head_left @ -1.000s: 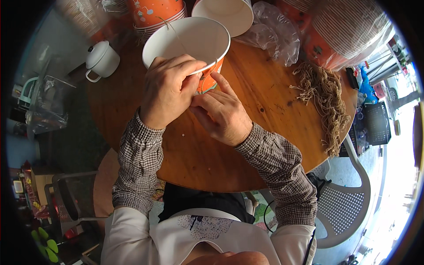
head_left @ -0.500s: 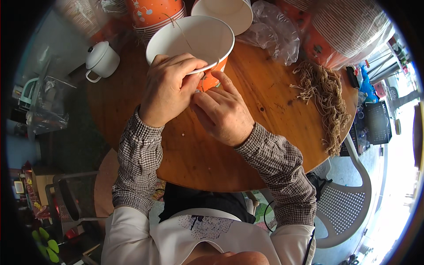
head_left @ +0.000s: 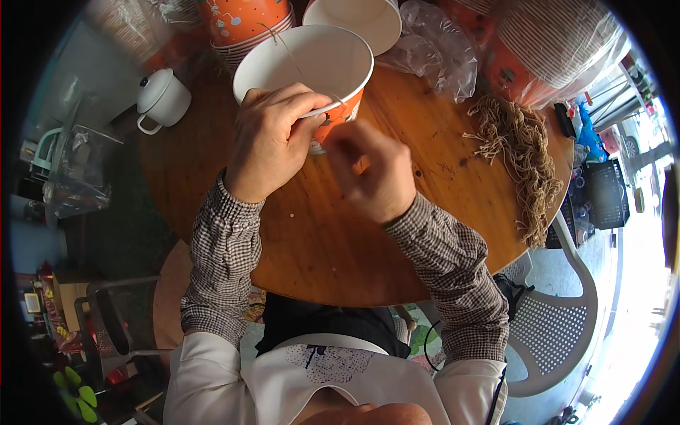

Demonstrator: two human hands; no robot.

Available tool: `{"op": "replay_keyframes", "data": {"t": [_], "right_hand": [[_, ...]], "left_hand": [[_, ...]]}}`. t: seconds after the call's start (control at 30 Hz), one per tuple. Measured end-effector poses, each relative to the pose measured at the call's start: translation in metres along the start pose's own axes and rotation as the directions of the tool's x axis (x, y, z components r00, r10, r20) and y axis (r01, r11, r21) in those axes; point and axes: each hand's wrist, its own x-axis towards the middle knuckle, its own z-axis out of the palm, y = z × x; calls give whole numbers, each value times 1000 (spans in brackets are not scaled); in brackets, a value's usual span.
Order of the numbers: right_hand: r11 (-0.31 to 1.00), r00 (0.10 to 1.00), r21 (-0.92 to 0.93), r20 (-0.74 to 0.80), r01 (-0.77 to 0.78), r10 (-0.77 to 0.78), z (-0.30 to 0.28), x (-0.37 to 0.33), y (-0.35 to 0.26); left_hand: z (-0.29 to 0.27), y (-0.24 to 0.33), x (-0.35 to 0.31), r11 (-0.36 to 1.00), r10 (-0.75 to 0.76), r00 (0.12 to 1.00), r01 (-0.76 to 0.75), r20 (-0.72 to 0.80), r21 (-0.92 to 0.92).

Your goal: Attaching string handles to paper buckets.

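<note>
Your left hand (head_left: 273, 138) is clamped over the near rim of the cup (head_left: 304, 64), fingers curled inside and thumb outside, so the orange paper cup stands upright and pinned at the far side of the table (head_left: 297, 241). Your right hand (head_left: 375, 173) sits just beside the cup's near wall, fingers pinched together – it is blurred, so you cannot tell for sure that it has the string (head_left: 287, 48), though a thin strand runs across the cup's mouth toward it.

To do this well, keep the left hand firm so the rim does not buckle, and draw the string with short, even pulls close to the wall – a long tug would likely tip the cup or tear the paper.

Counted:
- one cup in hand
- one more single cup (head_left: 354, 20) behind it, white inside
- one stack of orange cups (head_left: 248, 21) to its left, and further stacks (head_left: 545, 49) at the right, too merged to count
- one heap of cut strings (head_left: 520, 152)
- one crumpled clear bag (head_left: 435, 53)
- one white teapot (head_left: 163, 99)
- one white plastic chair (head_left: 559, 319)
</note>
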Motion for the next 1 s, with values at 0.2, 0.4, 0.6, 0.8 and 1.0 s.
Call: {"op": "replay_keyframes", "data": {"t": [0.2,0.4,0.6,0.8,1.0], "right_hand": [[932,934,239,-168,-273,317,-2,9,15],[907,930,306,-132,-290,342,0,10,17],[899,920,320,-153,-300,362,2,9,19],[922,927,254,-160,-294,339,4,9,18],[934,934,238,-174,-268,313,6,12,14]], "left_hand": [[-1,2,0,1000,-30,999,30,14,-9],[-2,2,0,999,-18,1000,19,17,-28],[-1,3,0,999,-29,999,30,33,-38],[-2,5,1,999,-4,999,6,43,-34],[-4,12,2,999,-30,998,32,64,-29]]}}
